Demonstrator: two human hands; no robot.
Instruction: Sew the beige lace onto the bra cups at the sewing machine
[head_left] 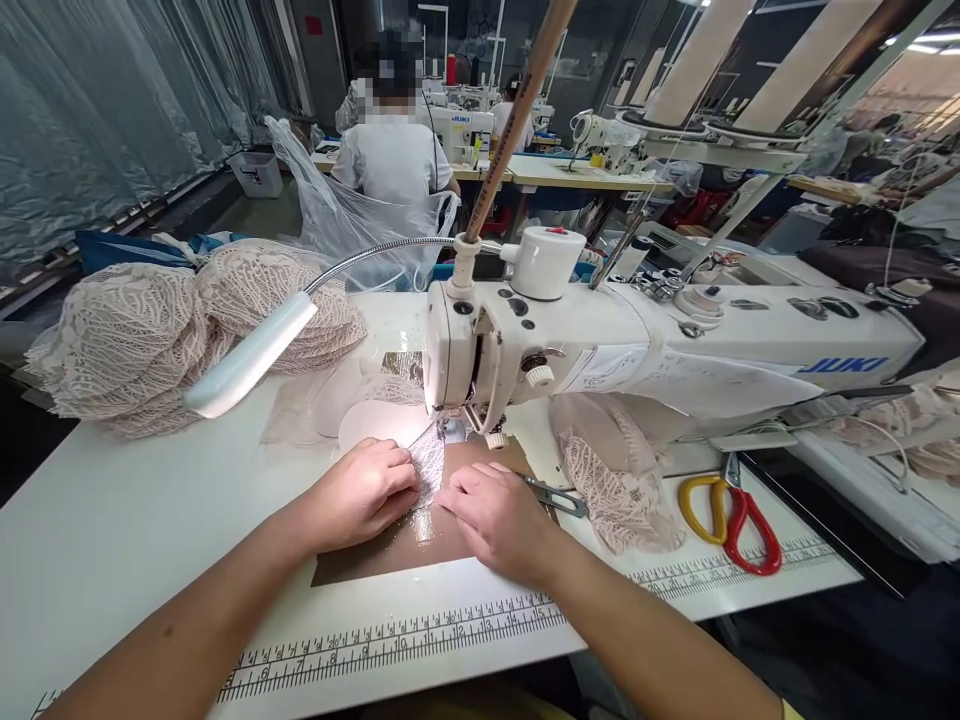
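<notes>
Pale lace piece [429, 465], at six o'clock of sewing machine [562, 320].
Touched by curled left hand [371, 485] at nine o'clock, by right hand [502, 515] at three; cannot tell if pinched or pressed. Probably light, soft, easy to stretch; better taken by side edges. Readable: "JUKI" on machine toward three o'clock, "10" on ruler [427, 638] of tabletop [150, 500] at six.
</notes>
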